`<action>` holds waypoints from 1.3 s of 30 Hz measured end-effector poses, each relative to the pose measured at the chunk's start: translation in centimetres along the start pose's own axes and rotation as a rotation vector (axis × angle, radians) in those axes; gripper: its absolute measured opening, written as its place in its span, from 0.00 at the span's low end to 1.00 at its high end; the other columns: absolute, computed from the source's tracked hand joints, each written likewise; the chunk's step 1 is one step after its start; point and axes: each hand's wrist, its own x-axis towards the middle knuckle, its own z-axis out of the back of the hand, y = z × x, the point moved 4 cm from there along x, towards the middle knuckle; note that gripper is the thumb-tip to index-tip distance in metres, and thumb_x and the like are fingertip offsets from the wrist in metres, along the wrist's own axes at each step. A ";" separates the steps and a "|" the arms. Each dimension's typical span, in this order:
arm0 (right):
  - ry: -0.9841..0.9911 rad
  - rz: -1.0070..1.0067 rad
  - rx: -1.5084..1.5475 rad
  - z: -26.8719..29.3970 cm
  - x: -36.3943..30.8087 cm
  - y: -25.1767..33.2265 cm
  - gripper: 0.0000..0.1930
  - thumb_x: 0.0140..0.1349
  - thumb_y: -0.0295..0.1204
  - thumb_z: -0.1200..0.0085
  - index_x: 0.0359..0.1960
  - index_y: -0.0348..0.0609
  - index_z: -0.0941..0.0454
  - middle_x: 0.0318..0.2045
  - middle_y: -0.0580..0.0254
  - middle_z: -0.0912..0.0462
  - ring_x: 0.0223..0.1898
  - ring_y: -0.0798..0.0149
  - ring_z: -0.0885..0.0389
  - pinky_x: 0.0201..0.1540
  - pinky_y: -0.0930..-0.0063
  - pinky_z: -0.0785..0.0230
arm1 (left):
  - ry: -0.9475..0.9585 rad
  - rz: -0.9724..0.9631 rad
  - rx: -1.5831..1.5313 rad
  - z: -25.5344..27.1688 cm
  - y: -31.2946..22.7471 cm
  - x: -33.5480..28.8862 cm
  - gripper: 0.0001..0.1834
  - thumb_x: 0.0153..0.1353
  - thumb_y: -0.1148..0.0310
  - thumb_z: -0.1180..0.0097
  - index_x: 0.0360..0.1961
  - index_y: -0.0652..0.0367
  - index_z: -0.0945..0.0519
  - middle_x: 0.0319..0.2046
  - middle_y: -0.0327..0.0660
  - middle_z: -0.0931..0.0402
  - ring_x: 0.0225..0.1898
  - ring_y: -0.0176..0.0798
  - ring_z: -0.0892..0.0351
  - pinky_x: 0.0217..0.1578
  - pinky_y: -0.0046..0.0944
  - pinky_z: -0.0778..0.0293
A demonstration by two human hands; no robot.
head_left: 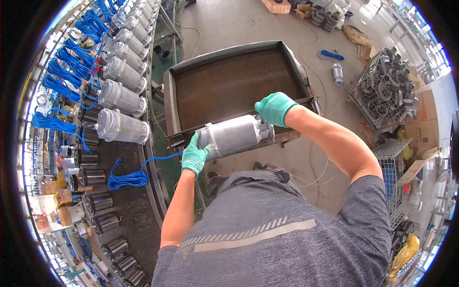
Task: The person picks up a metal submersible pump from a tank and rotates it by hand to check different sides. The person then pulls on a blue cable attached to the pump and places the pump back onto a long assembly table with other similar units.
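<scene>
A silver cylindrical pump motor (234,136) lies on its side along the near edge of a metal tray. My left hand (194,156), in a green glove, grips its flanged left end, with thumb and fingers on either side. A blue cable (162,157) runs left from that end to a coil (127,180) on the bench. My right hand (276,109), also gloved in green, is closed just above the motor's right end, where a narrower shaft section and a round flange (270,132) show. What the right fingers hold, if anything, is hidden.
The rimmed brown tray (239,74) stretches ahead of me. On the left bench, similar silver motors (123,126) stand in a row beside blue cable coils and shiny metal cylinders (98,202). Wire baskets (382,91) of grey castings stand to the right. Another motor (337,74) lies on the floor.
</scene>
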 end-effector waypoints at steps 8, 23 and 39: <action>0.131 -0.075 0.016 0.2 0.0 1.4 0.20 0.75 0.47 0.53 0.49 0.50 0.12 0.43 0.57 0.11 0.46 0.50 0.12 0.44 0.56 0.20 | 0.010 -0.006 0.028 0.4 -0.7 -0.3 0.48 0.58 0.53 0.27 0.75 0.56 0.36 0.62 0.55 0.22 0.60 0.52 0.20 0.61 0.44 0.26; -0.130 -0.073 0.158 -3.0 -0.6 -1.5 0.19 0.72 0.46 0.49 0.46 0.41 0.20 0.39 0.49 0.12 0.42 0.45 0.12 0.44 0.53 0.20 | 0.006 -0.019 0.002 0.2 -0.8 0.1 0.49 0.57 0.52 0.26 0.75 0.56 0.35 0.61 0.55 0.21 0.59 0.52 0.19 0.61 0.44 0.26; -0.097 -0.084 0.079 -2.7 -0.2 -1.5 0.20 0.71 0.48 0.51 0.46 0.44 0.21 0.41 0.49 0.13 0.42 0.48 0.12 0.43 0.53 0.20 | 0.004 0.002 0.048 0.6 -1.3 -0.5 0.49 0.57 0.51 0.26 0.75 0.56 0.36 0.61 0.54 0.21 0.59 0.51 0.19 0.61 0.44 0.26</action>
